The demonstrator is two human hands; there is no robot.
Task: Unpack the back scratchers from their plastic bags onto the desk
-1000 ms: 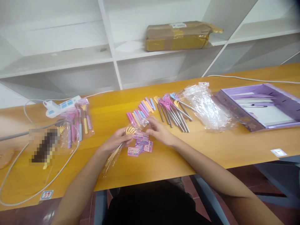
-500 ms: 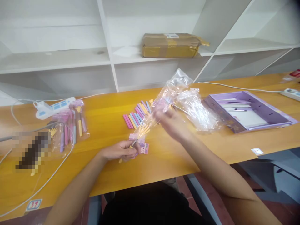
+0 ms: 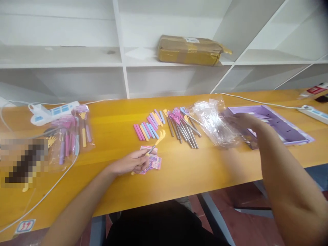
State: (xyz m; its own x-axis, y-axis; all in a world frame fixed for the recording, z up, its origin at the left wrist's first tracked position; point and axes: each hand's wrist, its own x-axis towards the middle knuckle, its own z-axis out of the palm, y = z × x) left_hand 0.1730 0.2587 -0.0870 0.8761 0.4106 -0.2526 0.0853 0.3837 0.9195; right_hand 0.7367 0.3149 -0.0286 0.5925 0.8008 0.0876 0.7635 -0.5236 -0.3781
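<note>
My left hand [image 3: 137, 162] is closed around a yellow back scratcher [image 3: 160, 137]. Its claw head and metal shaft stick out up to the right, and a bit of yellow handle shows below the fist. Small printed cards [image 3: 156, 163] lie beside and partly under that hand. My right hand [image 3: 239, 120] is stretched out to the right, over the edge between a pile of clear plastic bags [image 3: 212, 119] and a purple box [image 3: 294, 138]. Blur hides its fingers. Back scratchers [image 3: 188, 131] with pink, yellow and blue claws lie on the table between my hands, next to coloured handle sleeves [image 3: 147, 131].
Bagged back scratchers [image 3: 68, 140] lie on the left near a power strip [image 3: 55, 112] and a looping white cable. Another power strip [image 3: 316, 114] is at the far right. A taped cardboard box [image 3: 191, 51] sits on the shelf behind the table [image 3: 179, 181].
My right hand has swung right from the clear bag above the back scratchers to the plastic pile and purple box. The metal-shafted scratchers are uncovered. My left hand keeps its grip.
</note>
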